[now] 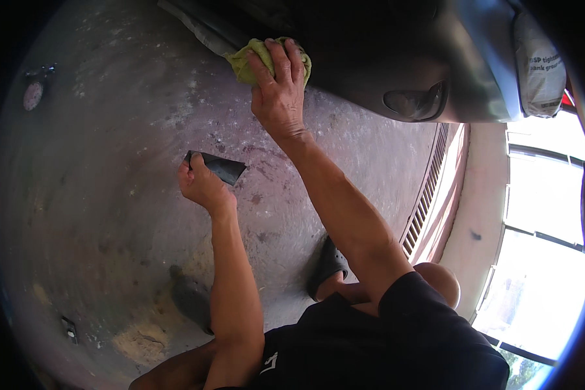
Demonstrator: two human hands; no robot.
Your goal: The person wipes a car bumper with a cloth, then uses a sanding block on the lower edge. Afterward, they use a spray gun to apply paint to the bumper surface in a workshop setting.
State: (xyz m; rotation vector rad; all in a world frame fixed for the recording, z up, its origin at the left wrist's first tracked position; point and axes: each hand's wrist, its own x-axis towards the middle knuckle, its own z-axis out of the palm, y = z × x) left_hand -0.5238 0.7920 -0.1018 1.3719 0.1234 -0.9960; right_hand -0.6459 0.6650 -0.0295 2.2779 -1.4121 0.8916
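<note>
My right hand (281, 97) is closed on a crumpled yellow-green cloth (244, 67), pressing it against the lower edge of a dark car body panel (364, 52). The fingers lie bent over the top of the cloth. Lower and to the left, my left hand (205, 185) pinches a dark, thin, bent sheet (226, 170) that looks like sandpaper. The thumb rests on its upper face, and its free end points right. That sheet is held above the floor, apart from the car.
Printed paper (541, 71) masks part of the car at the upper right, near an oval recess (415, 101). A stained concrete floor (110, 195) stretches beneath. My dark clogs (328, 263) stand on it. A floor grate (426, 188) runs along the wall at right. Small objects lie at left.
</note>
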